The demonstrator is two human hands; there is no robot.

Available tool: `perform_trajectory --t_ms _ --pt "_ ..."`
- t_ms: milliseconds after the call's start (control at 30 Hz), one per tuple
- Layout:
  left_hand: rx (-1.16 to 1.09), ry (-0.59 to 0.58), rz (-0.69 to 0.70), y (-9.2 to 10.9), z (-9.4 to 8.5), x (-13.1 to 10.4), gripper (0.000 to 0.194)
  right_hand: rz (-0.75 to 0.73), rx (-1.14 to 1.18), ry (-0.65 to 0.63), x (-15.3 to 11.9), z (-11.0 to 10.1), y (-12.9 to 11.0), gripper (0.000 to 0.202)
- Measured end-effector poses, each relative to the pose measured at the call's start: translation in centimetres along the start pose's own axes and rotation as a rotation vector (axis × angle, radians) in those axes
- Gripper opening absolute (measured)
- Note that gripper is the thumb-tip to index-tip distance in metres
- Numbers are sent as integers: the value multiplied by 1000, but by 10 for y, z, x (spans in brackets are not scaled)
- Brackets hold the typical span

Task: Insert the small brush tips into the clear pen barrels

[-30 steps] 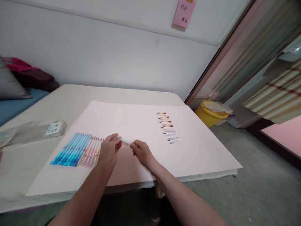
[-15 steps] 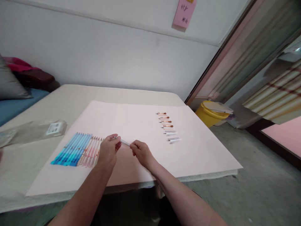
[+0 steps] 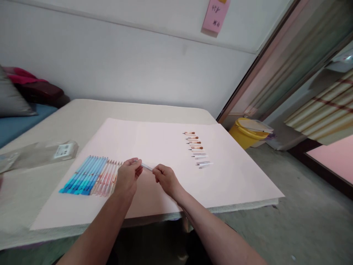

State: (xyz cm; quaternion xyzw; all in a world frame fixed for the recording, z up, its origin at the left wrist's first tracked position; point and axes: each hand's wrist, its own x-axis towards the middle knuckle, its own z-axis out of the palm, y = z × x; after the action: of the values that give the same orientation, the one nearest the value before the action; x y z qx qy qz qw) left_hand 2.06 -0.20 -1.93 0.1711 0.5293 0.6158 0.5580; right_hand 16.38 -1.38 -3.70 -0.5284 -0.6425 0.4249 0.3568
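Observation:
Between my two hands a whitish pen is held above the pink sheet. My left hand pinches its left end between thumb and fingers. On the right end, the fingers of my right hand are closed. Both ends are hidden by the fingers. Just left of my left hand lie rows of blue pens and pink-and-white pens, side by side. Right of the hands, a column of pens taken apart, with brown-and-cream parts and white parts, lies on the sheet.
A clear plastic bag with a white label lies at the left on the cream table cover. A yellow bin stands on the floor beyond the right edge. A grey cushion is at far left.

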Motion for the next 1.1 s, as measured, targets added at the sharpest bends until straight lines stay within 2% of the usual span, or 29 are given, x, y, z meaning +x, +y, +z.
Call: perform_trajectory --t_ms 267,433,667,833,1100 --pt "3 -16 7 3 1 -1 29 27 38 -20 3 1 8 27" --pt "20 3 -10 0 1 0 23 25 26 -8 2 2 5 27" --pt "9 -7 28 -1 -2 2 31 56 60 -34 3 2 4 24" --pt "-4 -27 8 1 0 0 28 59 47 -29 3 2 7 25" --pt "4 18 11 -3 -1 4 25 49 56 -27 2 2 4 24"
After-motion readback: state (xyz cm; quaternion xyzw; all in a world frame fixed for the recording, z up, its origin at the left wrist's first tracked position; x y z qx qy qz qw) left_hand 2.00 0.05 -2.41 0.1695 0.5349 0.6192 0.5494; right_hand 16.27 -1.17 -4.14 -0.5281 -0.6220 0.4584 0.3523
